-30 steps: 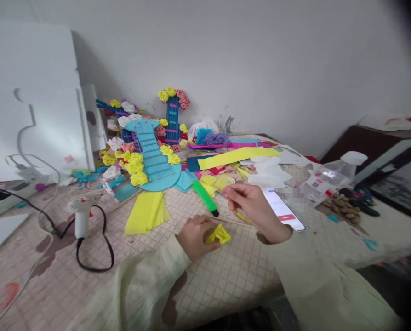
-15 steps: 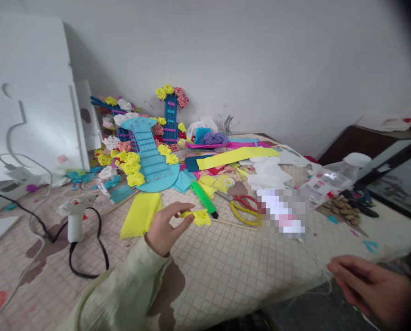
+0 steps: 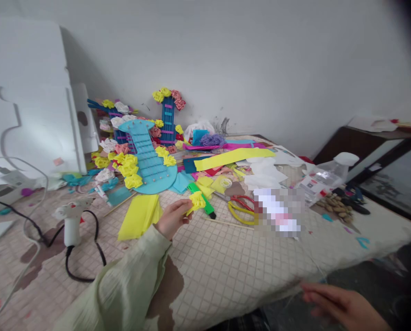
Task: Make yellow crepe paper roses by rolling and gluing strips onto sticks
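Between the thumb and fingers of my left hand (image 3: 175, 218) is a small yellow crepe-paper flower (image 3: 196, 201), held up above the table. Behind that flower lies a green box cutter (image 3: 209, 209). Left of my hand is a folded stack of yellow crepe paper (image 3: 138, 218). My right hand (image 3: 343, 305) hovers past the table's front edge, its fingertips pressed together; whether anything is in them I cannot make out. A light-blue guitar-shaped board (image 3: 148, 161) with strings and yellow paper flowers stands farther back.
A white glue gun (image 3: 71, 223) with a black cord stands at the left. Scissors (image 3: 242, 211) with red and yellow handles lie beside a blurred-out white item (image 3: 277, 211). A clear plastic bottle (image 3: 333, 172) lies at the right. Another decorated guitar neck (image 3: 168, 122) leans on the wall.
My left hand has turned, lifting the yellow flower upward and slightly left so it faces me. My right hand has moved left and down. The view has shifted slightly.
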Demonstrator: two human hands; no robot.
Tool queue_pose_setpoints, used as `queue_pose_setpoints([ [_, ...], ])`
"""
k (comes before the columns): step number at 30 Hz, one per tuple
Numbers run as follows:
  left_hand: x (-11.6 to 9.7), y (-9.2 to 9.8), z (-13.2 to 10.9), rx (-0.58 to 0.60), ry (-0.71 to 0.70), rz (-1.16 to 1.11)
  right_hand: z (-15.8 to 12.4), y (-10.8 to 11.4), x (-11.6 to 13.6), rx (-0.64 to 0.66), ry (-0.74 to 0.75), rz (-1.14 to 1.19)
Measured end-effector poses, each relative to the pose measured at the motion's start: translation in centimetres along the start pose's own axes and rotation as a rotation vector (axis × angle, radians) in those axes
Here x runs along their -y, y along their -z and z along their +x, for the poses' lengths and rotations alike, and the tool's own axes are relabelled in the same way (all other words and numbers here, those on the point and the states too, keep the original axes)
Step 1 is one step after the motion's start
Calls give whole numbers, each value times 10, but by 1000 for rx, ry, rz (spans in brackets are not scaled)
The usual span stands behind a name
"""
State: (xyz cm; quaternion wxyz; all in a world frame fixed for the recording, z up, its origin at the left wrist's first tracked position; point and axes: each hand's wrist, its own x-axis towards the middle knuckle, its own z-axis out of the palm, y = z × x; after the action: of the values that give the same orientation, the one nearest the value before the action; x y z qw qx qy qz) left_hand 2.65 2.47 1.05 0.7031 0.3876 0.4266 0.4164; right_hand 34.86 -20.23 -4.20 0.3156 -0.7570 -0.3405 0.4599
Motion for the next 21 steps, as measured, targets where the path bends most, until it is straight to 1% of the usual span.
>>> queue_pose_setpoints([
  [1,3,2,2,-5,9,-6,-2,-6,16,-20,-6,-27],
  [3,8,5,4,-18,20,-18,-6,-20,45,-80,61,-89],
  [4,10,7,5,-23,23,-24,-7,-27,58,-108,123,-108],
  [6,12,10,6,-30,24,-36,-6,-45,81,-178,357,-116],
  [7,13,12,6,-33,22,-40,-3,-56,91,-162,503,-93],
  [8,14,13,7,-34,19,-40,1,-68,101,-143,608,-56],
  [9,15,15,7,-37,15,-39,6,-80,111,-121,674,-4],
  [10,16,17,7,-39,9,-34,11,-92,121,-72,700,75],
  [12,18,19,8,-43,-6,-15,24,-115,140,51,647,332],
  [14,18,22,8,-43,-30,15,34,-132,157,263,542,630],
  [16,18,24,7,-41,-63,58,41,-141,171,455,397,830],
  [18,16,26,6,-40,-102,120,44,-144,181,575,291,917],
  [21,14,29,4,-36,-168,268,45,-143,189,668,238,960],
])
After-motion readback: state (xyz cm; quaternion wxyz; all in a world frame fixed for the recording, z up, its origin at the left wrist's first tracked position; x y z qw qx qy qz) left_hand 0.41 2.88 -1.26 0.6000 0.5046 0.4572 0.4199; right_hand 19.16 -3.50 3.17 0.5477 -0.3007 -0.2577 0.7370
